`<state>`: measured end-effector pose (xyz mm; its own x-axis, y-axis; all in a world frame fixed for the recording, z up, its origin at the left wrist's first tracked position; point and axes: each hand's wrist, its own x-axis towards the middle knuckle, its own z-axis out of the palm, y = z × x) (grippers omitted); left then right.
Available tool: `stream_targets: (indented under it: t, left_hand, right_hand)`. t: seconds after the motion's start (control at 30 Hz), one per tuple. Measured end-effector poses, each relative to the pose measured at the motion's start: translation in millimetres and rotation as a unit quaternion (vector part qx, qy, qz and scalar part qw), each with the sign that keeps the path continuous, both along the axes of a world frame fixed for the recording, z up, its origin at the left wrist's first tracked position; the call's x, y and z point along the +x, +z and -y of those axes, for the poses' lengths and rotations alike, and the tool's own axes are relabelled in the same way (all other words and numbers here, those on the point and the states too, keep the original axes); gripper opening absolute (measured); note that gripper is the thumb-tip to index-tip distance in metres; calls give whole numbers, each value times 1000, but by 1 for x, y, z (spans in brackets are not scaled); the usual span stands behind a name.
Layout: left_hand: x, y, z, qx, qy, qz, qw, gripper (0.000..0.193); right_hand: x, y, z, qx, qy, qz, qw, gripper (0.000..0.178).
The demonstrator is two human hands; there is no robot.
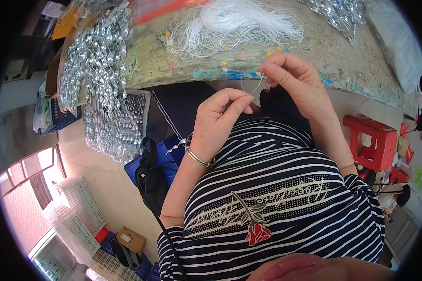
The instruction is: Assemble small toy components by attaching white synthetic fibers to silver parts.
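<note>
My left hand (219,119) is closed in a pinch, thumb against forefinger, on one end of a thin white string (251,92). The string bows in a loose loop across to my right hand (293,79), which pinches it too, a little higher and farther out. Both hands are held in front of the table's near edge. By my left wrist, next to a bracelet (199,158), a small twisted silver strip (177,146) dangles; what it hangs from is hard to make out. A tangled bundle of white strings (237,28) lies on the table beyond my hands.
Shiny silver twisted strips (96,58) drape over the worn table (145,70) at left, with more at the far right (335,14). A white plastic bag (395,44) hangs at the right edge. A red stool (371,143) stands right; white crates (75,220) stack lower left.
</note>
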<state>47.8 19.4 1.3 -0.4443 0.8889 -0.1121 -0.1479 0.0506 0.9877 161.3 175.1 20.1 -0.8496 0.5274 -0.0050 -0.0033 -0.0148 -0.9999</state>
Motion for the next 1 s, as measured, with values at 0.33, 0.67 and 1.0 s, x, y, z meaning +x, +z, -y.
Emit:
stream_targets:
  t: [0.33,0.67,1.0]
  left_hand:
    - [-1,0,-1,-6,-25,-21,999,10]
    - [1,0,2,-27,-42,-28,998,9]
    - [-1,-1,-1,-30,-53,-42,997,13]
  right_hand:
    - [-4,-3,2,-53,34,38,997,18]
    - [-1,1,4,-45,43,40,997,15]
    - [-6,-1,-1,-54,51,47,996,11]
